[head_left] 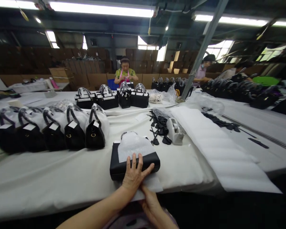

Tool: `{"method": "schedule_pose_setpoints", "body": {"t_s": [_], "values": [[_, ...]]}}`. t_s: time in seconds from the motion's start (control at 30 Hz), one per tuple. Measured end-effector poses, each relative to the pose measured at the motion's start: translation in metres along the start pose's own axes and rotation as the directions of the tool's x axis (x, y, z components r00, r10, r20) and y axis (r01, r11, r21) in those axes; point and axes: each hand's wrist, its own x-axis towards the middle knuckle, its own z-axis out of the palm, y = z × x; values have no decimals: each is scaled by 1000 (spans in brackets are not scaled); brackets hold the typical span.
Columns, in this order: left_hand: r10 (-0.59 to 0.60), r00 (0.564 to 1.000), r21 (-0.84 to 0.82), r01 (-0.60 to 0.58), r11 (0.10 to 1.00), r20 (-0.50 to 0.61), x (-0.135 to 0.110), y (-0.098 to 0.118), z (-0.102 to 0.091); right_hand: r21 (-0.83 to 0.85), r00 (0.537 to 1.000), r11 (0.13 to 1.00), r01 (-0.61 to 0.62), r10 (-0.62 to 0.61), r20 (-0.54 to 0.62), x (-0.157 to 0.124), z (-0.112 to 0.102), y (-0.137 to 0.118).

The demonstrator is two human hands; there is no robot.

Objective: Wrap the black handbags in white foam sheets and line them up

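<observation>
A black handbag (116, 163) lies on its side on the white-covered table in front of me. A white foam sheet (133, 144) covers part of its upper face. My left hand (134, 174) rests on the bag with fingers spread, its fingertips at the edge of that sheet. Under the near side of the bag, a second thin white sheet (154, 183) sticks out towards me. My right hand (150, 201) is low at the table edge, closed at the border of this second sheet, its fingertips partly hidden behind my left wrist.
Black handbags (95, 135) with wrapped handles stand in a row at left. Black leather tags (160, 125) and a tape dispenser (175, 132) lie to the right, beside long white foam sheeting (212, 149). A metal post (202, 54) rises behind. Co-workers (125, 73) work across the table.
</observation>
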Motion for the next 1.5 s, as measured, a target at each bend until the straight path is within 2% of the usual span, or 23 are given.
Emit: {"method": "schedule_pose_setpoints", "body": {"t_s": [0.07,0.17,0.23,0.3,0.43,0.53,0.6,0.73,0.8,0.97,1.1,1.2,1.3,1.4,1.5], "values": [[0,1000,4,0,1000,-6,7,-9,5,-132,996,988,79,-74,43,4,7,-6],[-49,997,-12,50,999,67,28,-31,8,-370,980,907,199,-193,54,-4,15,-16],[-91,987,-23,95,995,136,43,-44,8,-490,974,846,210,-223,32,-15,19,-19],[-77,982,-34,84,996,174,49,-48,9,-547,975,812,201,-220,32,-25,18,-17],[41,989,-52,-34,998,140,29,-27,16,-554,980,812,186,-193,45,-31,0,-2],[44,994,-65,-38,997,100,9,-11,23,-527,984,835,155,-177,9,-25,-11,6],[44,994,-71,-37,997,98,5,-12,28,-510,987,848,147,-162,16,-21,-9,6],[43,988,-58,-34,998,152,14,-29,30,-522,974,824,221,-208,84,-14,9,-3],[12,979,-57,-1,998,202,22,-38,28,-515,964,817,258,-252,83,-13,17,-8],[-123,942,-55,147,988,314,42,-51,16,-405,983,896,180,-179,42,-14,22,-14],[-191,933,-26,208,978,307,45,-43,16,-457,977,866,203,-210,36,-12,17,-13],[-116,952,-21,127,992,283,32,-28,24,-502,974,840,205,-225,20,-10,11,-6],[-76,961,-6,80,997,265,18,-17,30,-491,977,851,184,-214,-4,-9,6,5],[-74,960,14,73,997,270,15,-18,31,-470,982,868,162,-190,-14,-10,3,15],[-104,947,26,100,995,304,24,-22,26,-453,984,879,150,-176,-17,-17,0,20]]}}
